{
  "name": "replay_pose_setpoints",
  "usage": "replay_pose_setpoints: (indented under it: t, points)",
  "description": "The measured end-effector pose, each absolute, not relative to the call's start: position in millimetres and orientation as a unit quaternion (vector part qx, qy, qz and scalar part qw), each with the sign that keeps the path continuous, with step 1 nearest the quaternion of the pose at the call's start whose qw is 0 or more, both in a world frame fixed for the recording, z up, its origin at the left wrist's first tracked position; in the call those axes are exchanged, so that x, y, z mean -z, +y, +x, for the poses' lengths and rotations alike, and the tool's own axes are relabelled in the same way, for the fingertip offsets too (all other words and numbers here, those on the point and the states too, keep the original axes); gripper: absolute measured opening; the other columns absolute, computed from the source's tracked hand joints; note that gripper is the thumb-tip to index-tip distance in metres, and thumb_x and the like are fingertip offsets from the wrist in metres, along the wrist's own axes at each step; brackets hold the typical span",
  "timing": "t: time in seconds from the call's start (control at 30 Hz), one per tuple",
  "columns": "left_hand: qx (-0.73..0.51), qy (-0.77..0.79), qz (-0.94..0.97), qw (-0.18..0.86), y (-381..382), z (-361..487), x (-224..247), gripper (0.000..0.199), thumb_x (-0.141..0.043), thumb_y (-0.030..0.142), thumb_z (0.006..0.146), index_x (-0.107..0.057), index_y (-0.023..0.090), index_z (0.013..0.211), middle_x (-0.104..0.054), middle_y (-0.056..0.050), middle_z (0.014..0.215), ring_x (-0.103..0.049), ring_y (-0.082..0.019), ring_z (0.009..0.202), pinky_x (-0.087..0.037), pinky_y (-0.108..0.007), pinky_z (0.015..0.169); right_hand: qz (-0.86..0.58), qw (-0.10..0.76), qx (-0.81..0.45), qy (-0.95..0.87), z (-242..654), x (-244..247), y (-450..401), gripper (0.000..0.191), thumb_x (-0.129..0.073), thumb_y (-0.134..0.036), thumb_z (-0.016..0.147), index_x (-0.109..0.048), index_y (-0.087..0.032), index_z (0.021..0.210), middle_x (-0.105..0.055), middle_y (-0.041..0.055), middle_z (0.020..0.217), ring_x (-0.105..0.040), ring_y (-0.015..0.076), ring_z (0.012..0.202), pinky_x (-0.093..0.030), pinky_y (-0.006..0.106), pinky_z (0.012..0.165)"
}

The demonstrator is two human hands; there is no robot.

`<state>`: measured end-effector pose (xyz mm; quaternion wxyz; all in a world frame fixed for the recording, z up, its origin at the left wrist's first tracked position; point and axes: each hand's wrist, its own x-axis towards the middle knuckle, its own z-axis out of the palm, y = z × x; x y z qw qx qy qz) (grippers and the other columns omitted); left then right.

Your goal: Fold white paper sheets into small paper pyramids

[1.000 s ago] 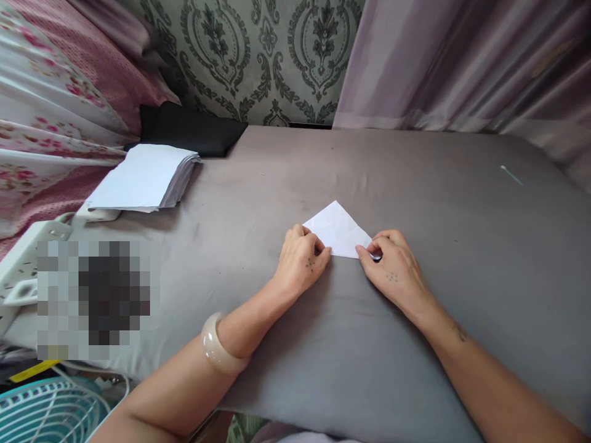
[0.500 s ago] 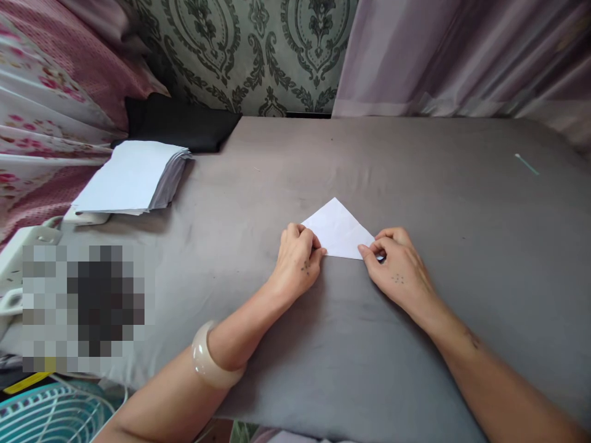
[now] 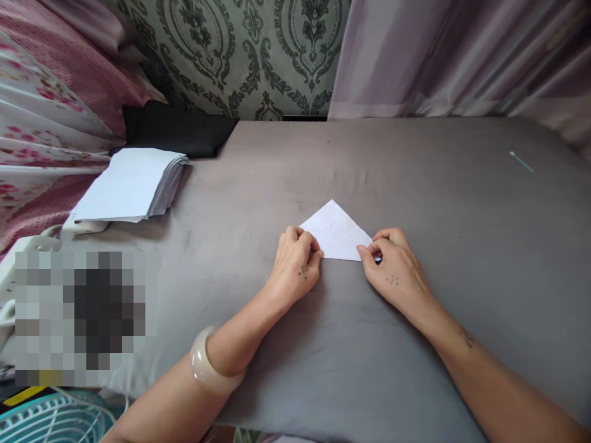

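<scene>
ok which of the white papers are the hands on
The pointed paper, between the left hand and right hand, both touching its ends. The paper stack lies apart, farther left, with neither hand on it.

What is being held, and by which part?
The white triangular paper: the left hand holds its left end, the right hand its right end.

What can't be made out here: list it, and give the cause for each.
All in the head view:
Left corner of the white paper: covered by the left hand.
Its right corner: mostly covered by the right hand.
Whatever lies under the pixelated patch: blurred out.
The rest of the blue grille: cut off by the left and bottom edges.
What the thin stick is: too small to tell.
</scene>
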<state>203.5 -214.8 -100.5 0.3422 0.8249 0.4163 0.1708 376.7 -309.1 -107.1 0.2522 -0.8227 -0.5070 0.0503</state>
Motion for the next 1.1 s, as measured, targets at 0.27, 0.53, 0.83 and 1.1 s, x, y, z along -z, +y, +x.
replay_pose_setpoints:
  t: [0.27, 0.53, 0.83, 1.1]
  points:
    - [-0.109, 0.256, 0.939, 0.202, -210.7, 203.9, 98.3, 0.052, -0.035, 0.003, 0.087, -0.050, 0.027, 0.130, -0.047, -0.009, 0.117, -0.043, -0.021, 0.095, -0.043, -0.041, 0.088, -0.824, 0.240, -0.060, -0.509, 375.8, 106.6, -309.6, 0.024, -0.054, -0.036, 0.086, -0.051, -0.020, 0.068, -0.056, 0.0078, 0.101, -0.058, 0.0185, 0.075, -0.046, 0.036, 0.075]
    - [-0.053, 0.200, 0.963, 0.173, -204.2, 203.6, 100.2, 0.062, -0.033, 0.001, 0.084, -0.047, 0.026, 0.139, -0.048, -0.010, 0.116, -0.042, -0.021, 0.092, -0.044, -0.040, 0.091, -0.841, 0.192, -0.029, -0.505, 380.5, 105.2, -317.8, 0.029, -0.058, -0.048, 0.084, -0.052, -0.020, 0.079, -0.054, 0.0099, 0.100, -0.056, 0.0273, 0.093, -0.046, 0.040, 0.079]
    - [-0.058, 0.212, 0.959, 0.181, -201.6, 203.0, 99.3, 0.058, -0.036, 0.005, 0.086, -0.053, 0.030, 0.135, -0.047, -0.009, 0.107, -0.042, -0.020, 0.089, -0.042, -0.040, 0.092, -0.818, 0.230, -0.084, -0.521, 405.1, 102.9, -333.5, 0.028, -0.060, -0.048, 0.081, -0.056, -0.021, 0.090, -0.054, 0.0076, 0.103, -0.056, 0.0240, 0.092, -0.048, 0.039, 0.079]
    - [-0.098, 0.211, 0.954, 0.189, -202.6, 204.3, 102.5, 0.052, -0.041, 0.009, 0.085, -0.060, 0.029, 0.128, -0.049, -0.009, 0.104, -0.046, -0.020, 0.090, -0.042, -0.039, 0.092, -0.711, 0.204, -0.041, -0.671, 355.4, 91.3, -329.2, 0.033, -0.034, -0.022, 0.096, -0.058, -0.019, 0.119, -0.059, 0.0115, 0.110, -0.054, 0.0248, 0.103, -0.048, 0.040, 0.088]
